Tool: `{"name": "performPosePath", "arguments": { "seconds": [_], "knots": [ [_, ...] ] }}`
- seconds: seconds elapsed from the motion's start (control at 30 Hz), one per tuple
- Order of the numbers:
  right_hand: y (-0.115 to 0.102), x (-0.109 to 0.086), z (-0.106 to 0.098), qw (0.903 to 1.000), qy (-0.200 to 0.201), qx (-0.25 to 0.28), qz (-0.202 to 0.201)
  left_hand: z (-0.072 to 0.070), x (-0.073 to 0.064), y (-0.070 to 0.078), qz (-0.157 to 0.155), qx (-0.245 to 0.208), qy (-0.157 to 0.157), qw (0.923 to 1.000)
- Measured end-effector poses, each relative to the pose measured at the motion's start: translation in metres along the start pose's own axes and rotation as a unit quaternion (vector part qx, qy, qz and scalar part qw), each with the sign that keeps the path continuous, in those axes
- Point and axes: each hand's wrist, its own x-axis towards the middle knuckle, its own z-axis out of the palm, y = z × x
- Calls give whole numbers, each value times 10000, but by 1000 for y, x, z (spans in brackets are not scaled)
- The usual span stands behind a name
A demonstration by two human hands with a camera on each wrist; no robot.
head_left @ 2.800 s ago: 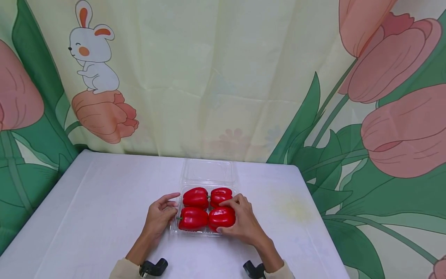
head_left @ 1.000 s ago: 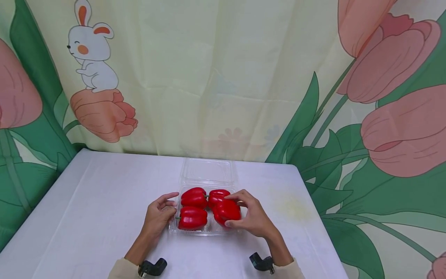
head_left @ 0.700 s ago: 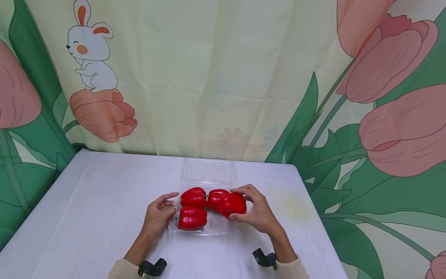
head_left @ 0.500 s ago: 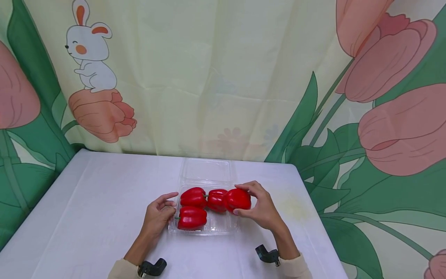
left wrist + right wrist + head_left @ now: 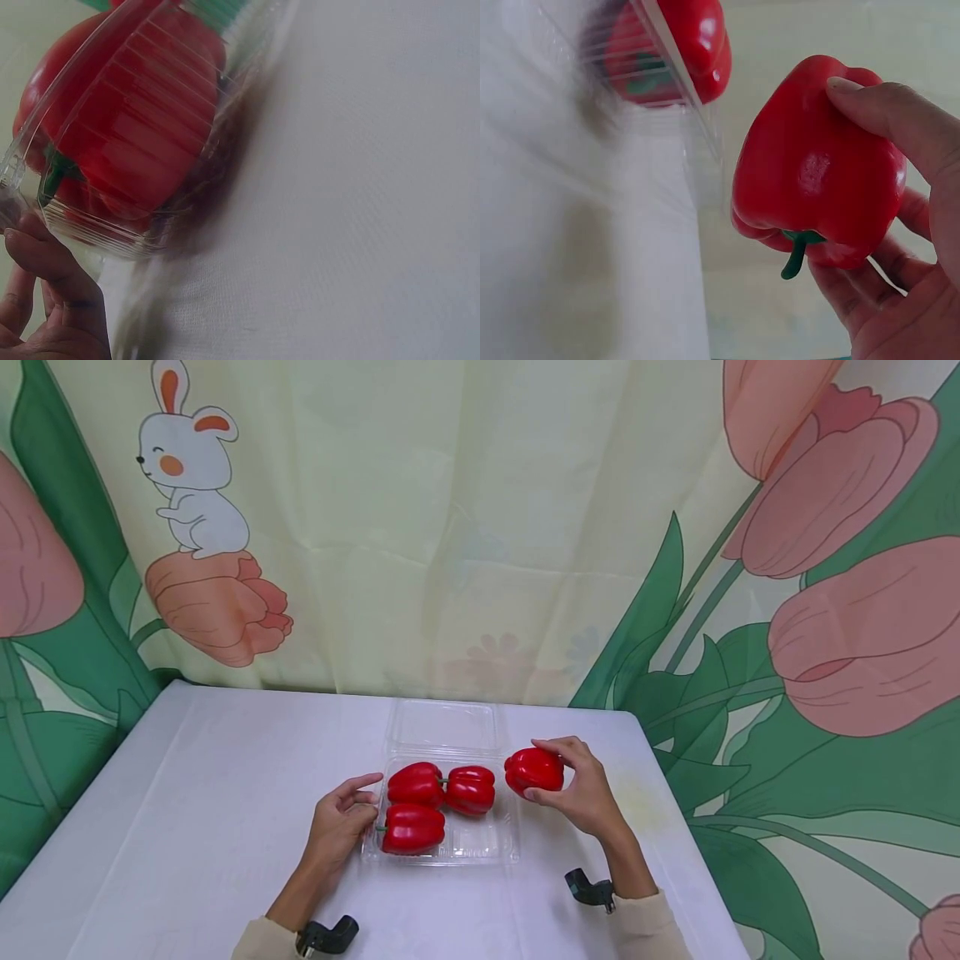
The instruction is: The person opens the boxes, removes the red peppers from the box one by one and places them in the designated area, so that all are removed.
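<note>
One bare left hand (image 5: 336,827) is at the left edge of a clear, ribbed plastic clamshell container (image 5: 486,839); its thumb meets the rim, though whether the fingers pinch it cannot be told. That thin wall probably flexes, so the rim is the sensible place to steady it. Three glossy red bell peppers (image 5: 412,831) lie on their sides inside. To the right, clear of the container and above the white-covered bench (image 5: 247,777), another glossy red bell pepper (image 5: 532,768) is gripped in the bare right hand (image 5: 585,787), thumb on one side, fingers opposite. It looks light and firm, yet smooth enough to slip; its broad sides suit a wide hold.
</note>
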Motion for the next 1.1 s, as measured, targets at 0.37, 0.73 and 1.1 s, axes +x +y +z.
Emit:
{"name": "performPosePath", "arguments": {
  "seconds": [0.37, 0.73, 1.1],
  "knots": [
    [22, 12, -5, 9990, -108, -329, 279, 0, 0, 0, -11, -6, 29, 10000],
    [43, 23, 1, 9968, -227, -558, 526, 1, -1, 1, 46, -9, 74, 10000],
    [58, 29, 6, 9950, -436, -542, 723, 2, -2, 0, -27, -29, 83, 10000]
  ]
}}
